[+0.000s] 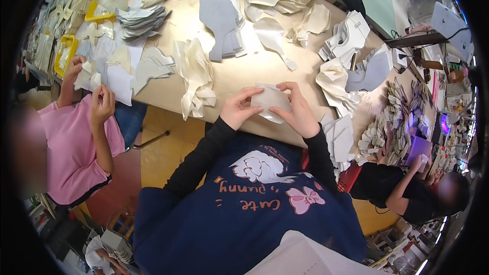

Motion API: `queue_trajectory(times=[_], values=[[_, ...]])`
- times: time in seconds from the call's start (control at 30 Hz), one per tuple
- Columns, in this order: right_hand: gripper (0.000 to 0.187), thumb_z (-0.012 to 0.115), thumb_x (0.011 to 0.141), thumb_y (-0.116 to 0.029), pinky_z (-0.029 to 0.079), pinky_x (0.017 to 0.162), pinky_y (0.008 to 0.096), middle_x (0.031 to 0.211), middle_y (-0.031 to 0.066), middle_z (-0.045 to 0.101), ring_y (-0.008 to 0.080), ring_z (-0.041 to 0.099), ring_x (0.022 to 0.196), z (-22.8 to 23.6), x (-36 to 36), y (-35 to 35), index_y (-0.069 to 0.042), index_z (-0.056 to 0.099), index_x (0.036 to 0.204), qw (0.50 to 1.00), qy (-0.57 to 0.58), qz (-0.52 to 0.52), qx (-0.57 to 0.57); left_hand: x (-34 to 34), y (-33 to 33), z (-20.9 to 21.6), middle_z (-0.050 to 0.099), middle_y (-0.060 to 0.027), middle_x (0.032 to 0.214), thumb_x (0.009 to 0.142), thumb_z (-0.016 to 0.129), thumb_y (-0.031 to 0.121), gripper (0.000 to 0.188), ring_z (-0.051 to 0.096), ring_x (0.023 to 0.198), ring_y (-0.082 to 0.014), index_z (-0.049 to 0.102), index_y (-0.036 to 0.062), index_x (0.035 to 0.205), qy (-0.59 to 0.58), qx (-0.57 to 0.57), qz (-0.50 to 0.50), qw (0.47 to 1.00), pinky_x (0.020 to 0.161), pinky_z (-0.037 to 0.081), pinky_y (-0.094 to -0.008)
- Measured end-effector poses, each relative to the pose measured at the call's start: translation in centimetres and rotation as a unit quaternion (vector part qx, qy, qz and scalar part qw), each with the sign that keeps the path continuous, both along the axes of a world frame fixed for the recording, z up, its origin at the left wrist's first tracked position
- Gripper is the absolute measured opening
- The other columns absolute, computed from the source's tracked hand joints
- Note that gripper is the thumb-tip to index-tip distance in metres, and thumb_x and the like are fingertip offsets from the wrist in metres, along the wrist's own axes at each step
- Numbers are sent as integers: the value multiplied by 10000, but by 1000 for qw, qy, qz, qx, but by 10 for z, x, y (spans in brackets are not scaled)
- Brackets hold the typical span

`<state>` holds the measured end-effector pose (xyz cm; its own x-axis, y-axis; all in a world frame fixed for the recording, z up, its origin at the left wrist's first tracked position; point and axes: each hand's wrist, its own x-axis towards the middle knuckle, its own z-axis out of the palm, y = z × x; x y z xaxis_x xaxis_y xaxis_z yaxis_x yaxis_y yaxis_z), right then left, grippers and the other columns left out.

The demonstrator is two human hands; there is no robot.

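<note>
Close to the table's near edge, a small off-white cut piece (271,103) of thin sheet material is held up between both hands. My left hand (239,108) grips its left side, thumb on the face and fingers along the upper edge. Its right side sits in my right hand (299,111), with the thumb pressed on the front and the forefinger over the top. Beyond the hands lies a cream spoon-shaped cut piece (270,38). Left of them is a pile of cream shiny pieces (194,76), and to the right another cream pile (336,84).
Grey pieces (219,25) are stacked mid-table, with a darker grey stack (140,23) and yellow trays (65,53) at far left. White pieces (338,135) lie by my right forearm. A co-worker in pink (76,142) sits left; another in black (389,188) sits right.
</note>
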<state>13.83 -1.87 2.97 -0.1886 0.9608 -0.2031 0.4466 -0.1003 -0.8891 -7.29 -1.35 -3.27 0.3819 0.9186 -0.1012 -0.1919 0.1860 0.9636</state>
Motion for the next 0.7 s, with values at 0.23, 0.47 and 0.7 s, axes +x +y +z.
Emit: queue_trajectory(times=[0.23, 0.47, 0.7], values=[[256, 691, 879, -52, 492, 906, 350, 1066, 152, 685, 275, 661, 1032, -20, 12, -28, -28, 663, 1132, 999, 33, 7, -29, 8, -10, -6, 611, -77, 1284, 822, 751, -24, 500, 584, 1106, -153, 631, 21, 1306, 44, -13, -30, 999, 953, 475, -314], [280, 683, 874, -48, 465, 982, 307, 1126, 116, 720, 186, 652, 1069, -39, 17, -10, 23, 695, 1144, 997, 61, -29, -31, -8, 8, -15, 620, -37, 1278, 800, 756, 110, 391, 578, 1163, -239, 697, 141, 1185, 317, 198, 58, 926, 993, 428, -384], [298, 703, 870, -64, 468, 983, 298, 1134, 100, 723, 165, 644, 1082, -53, 15, 5, 18, 699, 1157, 996, 64, 12, -66, -16, 10, -22, 605, 55, 1293, 731, 794, 244, 389, 478, 1233, -209, 718, 247, 1112, 435, 233, 55, 868, 1018, 274, -410]])
